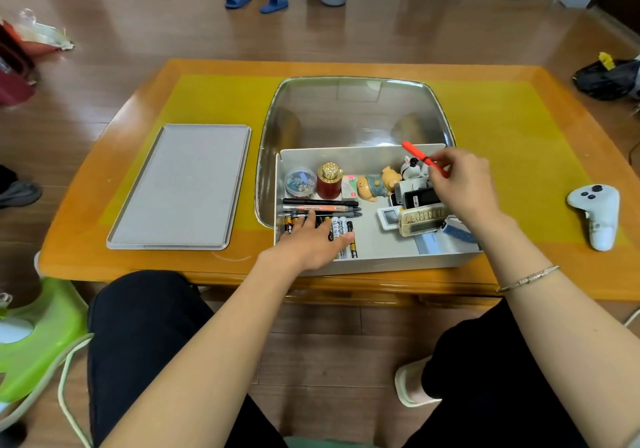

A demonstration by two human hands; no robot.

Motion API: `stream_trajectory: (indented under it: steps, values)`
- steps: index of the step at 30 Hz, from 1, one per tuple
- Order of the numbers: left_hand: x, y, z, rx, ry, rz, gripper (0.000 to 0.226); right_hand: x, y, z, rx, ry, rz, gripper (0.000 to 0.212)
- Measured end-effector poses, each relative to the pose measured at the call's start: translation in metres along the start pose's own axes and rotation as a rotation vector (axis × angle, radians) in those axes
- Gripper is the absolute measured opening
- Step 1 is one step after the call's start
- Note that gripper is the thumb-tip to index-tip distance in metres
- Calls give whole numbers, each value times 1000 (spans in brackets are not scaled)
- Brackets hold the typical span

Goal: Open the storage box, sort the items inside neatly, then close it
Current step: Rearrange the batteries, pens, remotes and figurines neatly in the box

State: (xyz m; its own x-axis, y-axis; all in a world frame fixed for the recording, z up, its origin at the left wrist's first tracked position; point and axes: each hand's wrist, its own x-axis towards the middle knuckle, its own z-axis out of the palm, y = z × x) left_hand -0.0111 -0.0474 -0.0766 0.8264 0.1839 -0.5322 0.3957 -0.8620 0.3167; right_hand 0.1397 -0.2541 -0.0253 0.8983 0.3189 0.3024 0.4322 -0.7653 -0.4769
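right hand [462, 184] pinches red pen [424, 158]; left hand [313, 240] flat on batteries [341, 229].

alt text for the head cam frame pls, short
A seated person sorts an open white storage box on an orange table: the right hand pinches a red pen above the box, while the left hand rests flat on a row of batteries beside lined-up pens. A grey lid lies left of the box.

Glossy wood floor [138, 32]; orange low table [104, 233]; green stool [41, 337]; blue slippers [256, 1].
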Motion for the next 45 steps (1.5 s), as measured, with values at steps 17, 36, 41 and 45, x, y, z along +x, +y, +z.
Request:
stream_trajectory:
  steps: [17,36,41,45]
  values:
    - [-37,9,2,156,158,51,77,-25,-77,75,64,-525,-399,26]
    - [-21,9,-4,64,30,-5,90,-18,-61,83,-221,-549,-431,14]
    - [-15,4,1,30,67,29,87,-15,-62,83,-201,-529,-418,15]
    - [-9,3,0,25,71,19,86,-15,-64,84,-191,-508,-411,15]
